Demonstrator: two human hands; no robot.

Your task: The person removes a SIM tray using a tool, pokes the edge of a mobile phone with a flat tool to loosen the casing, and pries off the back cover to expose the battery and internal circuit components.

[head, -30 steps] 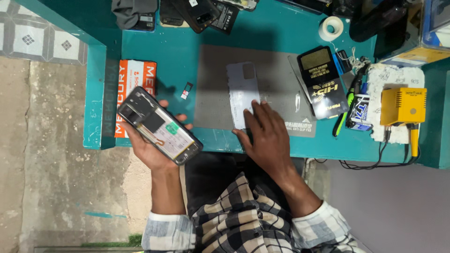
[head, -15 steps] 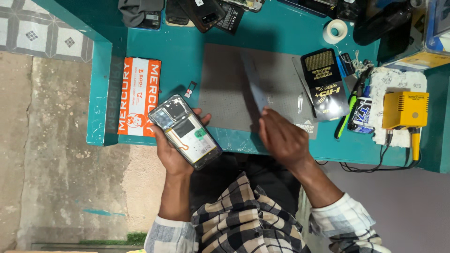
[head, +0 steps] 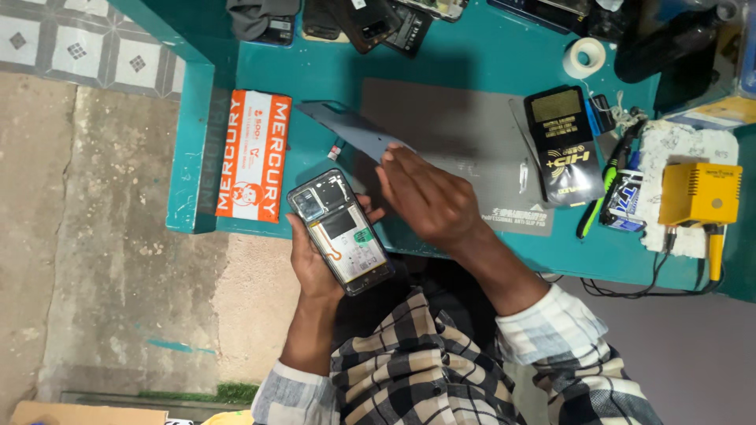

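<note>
Opened smartphone (head: 340, 232), back removed and circuitry exposed, lies face-down in the left hand (head: 315, 260), whose fingers wrap its edges just off the teal table's (head: 331, 71) front edge. Right hand (head: 429, 197) pinches the thin grey back cover (head: 346, 126) by one end, tilted above the grey mat (head: 457, 126). Both parts appear light, rigid and fragile; edges offer the safest hold. Nearby: orange-and-white box (head: 253, 153), black tester (head: 563, 145), tape roll (head: 586, 57), yellow device (head: 699, 193).

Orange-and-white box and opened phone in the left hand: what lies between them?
Head view: only bare teal tabletop between box and phone.
</note>
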